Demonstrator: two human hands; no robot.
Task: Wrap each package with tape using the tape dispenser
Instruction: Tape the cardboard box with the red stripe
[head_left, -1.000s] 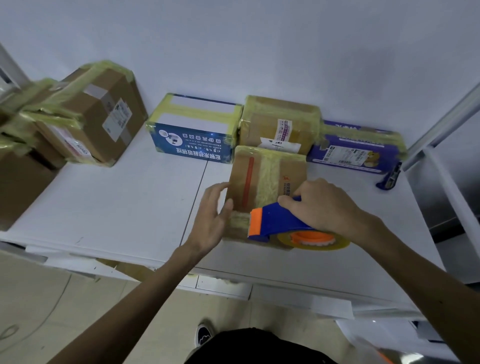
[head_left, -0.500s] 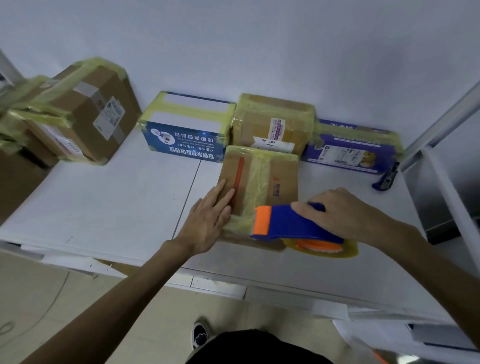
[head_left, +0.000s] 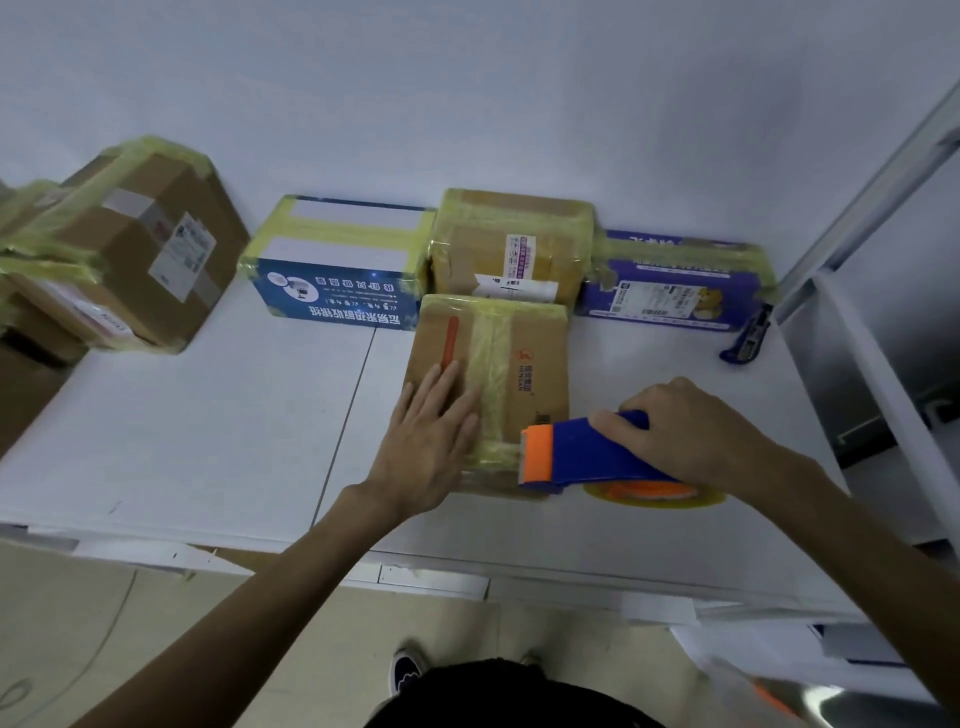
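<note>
A: Near the front of the white worktop (head_left: 208, 415), why does the left hand (head_left: 431, 441) lie flat on the brown cardboard package (head_left: 540, 374)?

B: Its straight fingers (head_left: 441, 395) pin it, I judge, while the right hand (head_left: 691, 441) grips, fingers curled, the blue-and-orange tape dispenser (head_left: 582, 452) at its corner. The red printing may read HENGAN.

Brown package (head_left: 524, 364) flat on table, yellow-taped, blue-orange tape dispenser (head_left: 582, 452) at its near-right corner

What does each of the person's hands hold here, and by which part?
The right hand grips the tape dispenser round the rear of its blue body. The left hand holds nothing; it presses flat on the cardboard package.
</note>
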